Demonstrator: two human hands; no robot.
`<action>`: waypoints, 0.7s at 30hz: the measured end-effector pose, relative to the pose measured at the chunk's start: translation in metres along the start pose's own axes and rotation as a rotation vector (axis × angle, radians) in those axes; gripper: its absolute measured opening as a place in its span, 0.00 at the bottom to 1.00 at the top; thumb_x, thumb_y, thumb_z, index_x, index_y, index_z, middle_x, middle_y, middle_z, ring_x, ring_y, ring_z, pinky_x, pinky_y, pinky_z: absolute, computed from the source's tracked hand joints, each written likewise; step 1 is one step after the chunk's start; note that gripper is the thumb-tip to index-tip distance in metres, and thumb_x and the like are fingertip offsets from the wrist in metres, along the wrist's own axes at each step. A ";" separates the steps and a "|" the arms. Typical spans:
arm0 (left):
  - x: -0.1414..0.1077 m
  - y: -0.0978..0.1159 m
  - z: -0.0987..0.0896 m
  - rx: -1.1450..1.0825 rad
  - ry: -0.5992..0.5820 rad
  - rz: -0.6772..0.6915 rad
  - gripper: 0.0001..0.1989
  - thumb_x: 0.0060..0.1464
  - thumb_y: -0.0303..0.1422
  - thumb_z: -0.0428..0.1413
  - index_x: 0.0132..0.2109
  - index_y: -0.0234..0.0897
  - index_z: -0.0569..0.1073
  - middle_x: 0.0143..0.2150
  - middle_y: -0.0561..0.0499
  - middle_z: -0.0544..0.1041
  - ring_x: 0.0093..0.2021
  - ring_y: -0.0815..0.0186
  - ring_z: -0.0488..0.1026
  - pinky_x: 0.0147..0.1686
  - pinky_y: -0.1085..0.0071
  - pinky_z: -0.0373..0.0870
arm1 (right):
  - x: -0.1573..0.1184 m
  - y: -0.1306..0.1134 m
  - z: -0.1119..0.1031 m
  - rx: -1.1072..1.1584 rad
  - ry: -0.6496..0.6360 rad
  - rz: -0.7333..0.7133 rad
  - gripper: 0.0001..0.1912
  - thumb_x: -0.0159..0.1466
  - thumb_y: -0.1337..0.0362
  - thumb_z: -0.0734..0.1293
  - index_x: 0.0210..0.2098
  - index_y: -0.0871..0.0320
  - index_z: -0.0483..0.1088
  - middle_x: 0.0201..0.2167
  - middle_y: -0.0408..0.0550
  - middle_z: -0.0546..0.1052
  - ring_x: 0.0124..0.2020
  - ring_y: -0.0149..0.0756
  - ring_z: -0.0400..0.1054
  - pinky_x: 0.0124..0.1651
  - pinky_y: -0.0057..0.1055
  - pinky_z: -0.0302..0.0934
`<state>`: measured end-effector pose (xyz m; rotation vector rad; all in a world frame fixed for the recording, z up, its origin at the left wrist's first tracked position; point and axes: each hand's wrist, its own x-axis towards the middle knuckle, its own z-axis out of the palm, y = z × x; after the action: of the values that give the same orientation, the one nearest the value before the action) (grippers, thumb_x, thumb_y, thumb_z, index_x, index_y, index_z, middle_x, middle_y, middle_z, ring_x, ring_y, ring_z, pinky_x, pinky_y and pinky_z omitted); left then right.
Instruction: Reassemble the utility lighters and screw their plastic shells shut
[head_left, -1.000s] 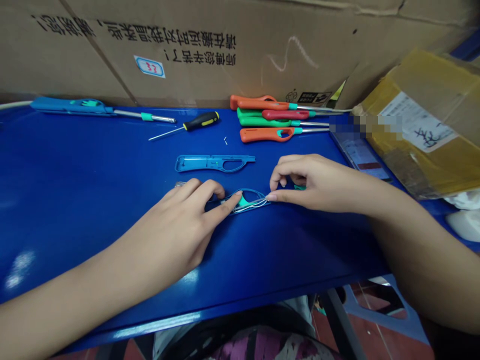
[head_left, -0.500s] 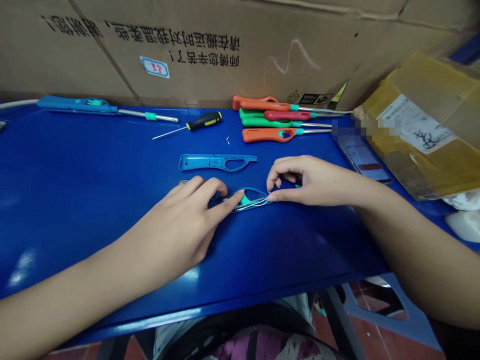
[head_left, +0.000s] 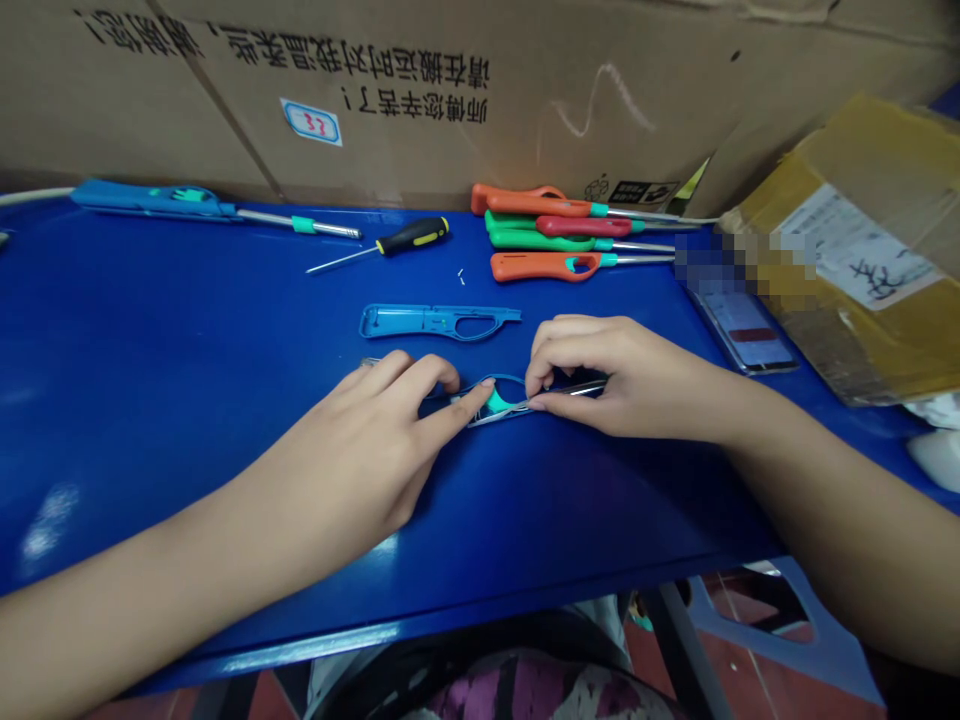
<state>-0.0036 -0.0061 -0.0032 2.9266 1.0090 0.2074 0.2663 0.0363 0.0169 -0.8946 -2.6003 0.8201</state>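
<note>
An opened blue gas lighter [head_left: 511, 378] lies on the table under my hands, its inner parts exposed. My left hand [head_left: 382, 435] holds its handle down, the index fingertip at the green trigger [head_left: 496, 402]; the palm hides much of the handle. Thin white wires [head_left: 487, 416] run along the shell below the trigger. My right hand [head_left: 611, 375] pinches the wires at the shell's front end, with thumb and fingers together. A metal tube [head_left: 586, 388] passes beneath the right hand. Just behind lies the other blue shell half [head_left: 409, 320], inner side up.
A screwdriver [head_left: 412, 236] and a blue lighter [head_left: 154, 200] lie toward the back left. Several orange, green and red lighters [head_left: 544, 266] are grouped at the back right, near a phone [head_left: 750, 335] and a taped box [head_left: 862, 330]. A large carton [head_left: 420, 160] stands behind.
The white wires, bowed outward before, now lie closer along the shell. My right hand has shifted slightly, and more of the metal tube shows. My left hand stays in place.
</note>
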 end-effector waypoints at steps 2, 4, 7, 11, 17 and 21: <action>0.000 0.000 0.000 0.000 0.000 0.001 0.29 0.64 0.22 0.47 0.70 0.37 0.65 0.53 0.38 0.70 0.48 0.52 0.69 0.44 0.52 0.75 | 0.000 -0.001 -0.001 -0.011 0.006 -0.023 0.04 0.65 0.71 0.67 0.36 0.58 0.74 0.36 0.46 0.76 0.39 0.33 0.69 0.44 0.29 0.61; 0.000 0.000 0.000 0.000 0.005 0.002 0.29 0.64 0.22 0.47 0.70 0.37 0.65 0.53 0.38 0.70 0.47 0.52 0.69 0.44 0.53 0.75 | -0.001 -0.003 -0.001 -0.010 -0.005 -0.032 0.03 0.65 0.70 0.68 0.35 0.58 0.74 0.36 0.46 0.76 0.39 0.33 0.69 0.45 0.30 0.61; -0.001 0.000 0.000 -0.006 0.011 0.005 0.28 0.64 0.22 0.47 0.70 0.37 0.65 0.53 0.39 0.70 0.47 0.52 0.69 0.44 0.53 0.74 | -0.001 -0.003 -0.001 0.008 -0.029 -0.022 0.03 0.66 0.69 0.68 0.36 0.58 0.74 0.36 0.46 0.76 0.38 0.32 0.69 0.44 0.29 0.61; -0.002 0.000 -0.002 -0.040 0.052 -0.007 0.27 0.65 0.24 0.48 0.69 0.39 0.65 0.53 0.41 0.72 0.47 0.53 0.70 0.45 0.54 0.74 | 0.000 -0.001 0.002 0.017 -0.013 -0.020 0.03 0.65 0.71 0.68 0.35 0.59 0.74 0.37 0.46 0.75 0.38 0.31 0.69 0.43 0.28 0.61; -0.003 0.002 -0.004 -0.096 0.054 0.010 0.25 0.61 0.20 0.50 0.62 0.44 0.70 0.57 0.44 0.73 0.51 0.51 0.71 0.48 0.52 0.74 | -0.001 -0.001 0.004 -0.041 0.008 -0.063 0.04 0.66 0.72 0.68 0.36 0.60 0.76 0.36 0.46 0.75 0.37 0.32 0.69 0.43 0.29 0.61; -0.005 0.001 -0.003 -0.107 0.074 0.021 0.26 0.60 0.19 0.50 0.62 0.45 0.71 0.58 0.44 0.72 0.51 0.51 0.71 0.49 0.50 0.74 | -0.003 -0.005 0.003 -0.147 0.011 -0.064 0.04 0.66 0.70 0.69 0.37 0.59 0.77 0.37 0.46 0.76 0.40 0.34 0.70 0.46 0.33 0.60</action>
<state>-0.0076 -0.0099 -0.0004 2.8534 0.9446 0.3617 0.2647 0.0303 0.0175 -0.8458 -2.6921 0.6125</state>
